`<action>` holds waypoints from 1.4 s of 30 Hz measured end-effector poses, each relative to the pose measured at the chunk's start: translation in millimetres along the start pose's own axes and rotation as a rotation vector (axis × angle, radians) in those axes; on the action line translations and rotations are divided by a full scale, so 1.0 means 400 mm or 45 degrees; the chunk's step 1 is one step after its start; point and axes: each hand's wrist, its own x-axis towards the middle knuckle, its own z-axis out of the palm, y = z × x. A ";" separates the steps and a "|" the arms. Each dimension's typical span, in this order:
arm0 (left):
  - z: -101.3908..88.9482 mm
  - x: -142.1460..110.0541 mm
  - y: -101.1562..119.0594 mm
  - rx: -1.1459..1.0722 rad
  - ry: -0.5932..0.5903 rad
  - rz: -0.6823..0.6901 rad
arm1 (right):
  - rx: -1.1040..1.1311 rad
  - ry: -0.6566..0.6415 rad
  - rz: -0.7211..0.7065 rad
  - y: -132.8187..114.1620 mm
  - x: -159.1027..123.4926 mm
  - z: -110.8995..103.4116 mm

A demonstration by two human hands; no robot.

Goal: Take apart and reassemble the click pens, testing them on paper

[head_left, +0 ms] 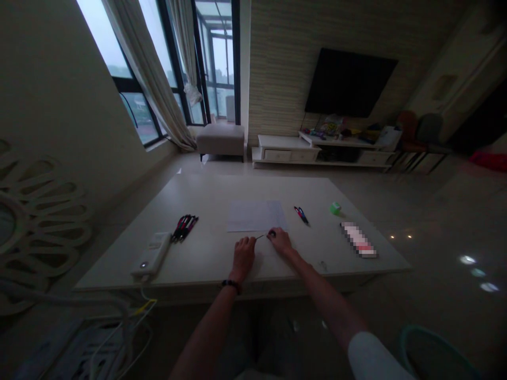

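My left hand [244, 250] is closed at the near edge of a white sheet of paper [255, 215], pinching one end of a thin dark rod [260, 237]. The rod looks like a pen refill, though it is too small to be sure. Across from it my right hand [281, 243] is closed, its fingertips around a small dark piece [272, 234] beside the rod's other end. Whether the two touch cannot be made out. Right of the paper lie pens or pen parts [301, 215] in red, blue and black.
Several pens [185, 228] lie on the left of the white table [206, 195], near a white power strip [153, 255] with a cord. Rightward are a green-and-white object [335, 208], a blurred-out rectangle [358, 240] and tiny pieces [322, 265] close to the front edge.
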 end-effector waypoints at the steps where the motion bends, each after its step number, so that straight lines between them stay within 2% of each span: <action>1: -0.001 0.000 0.001 -0.001 -0.006 -0.004 | 0.035 0.029 0.002 -0.002 -0.002 0.000; 7: -0.006 0.003 0.002 -0.008 -0.035 0.000 | 0.617 0.074 -0.039 -0.012 -0.030 -0.044; 10: -0.008 0.003 0.004 -0.015 -0.026 0.004 | 0.729 0.055 -0.082 -0.025 -0.047 -0.071; 24: -0.008 0.000 0.002 -0.002 -0.054 0.061 | 0.748 -0.007 -0.149 -0.068 -0.055 -0.099; 42: -0.019 -0.002 0.006 -0.012 -0.096 0.074 | 0.684 -0.087 -0.180 -0.060 -0.052 -0.107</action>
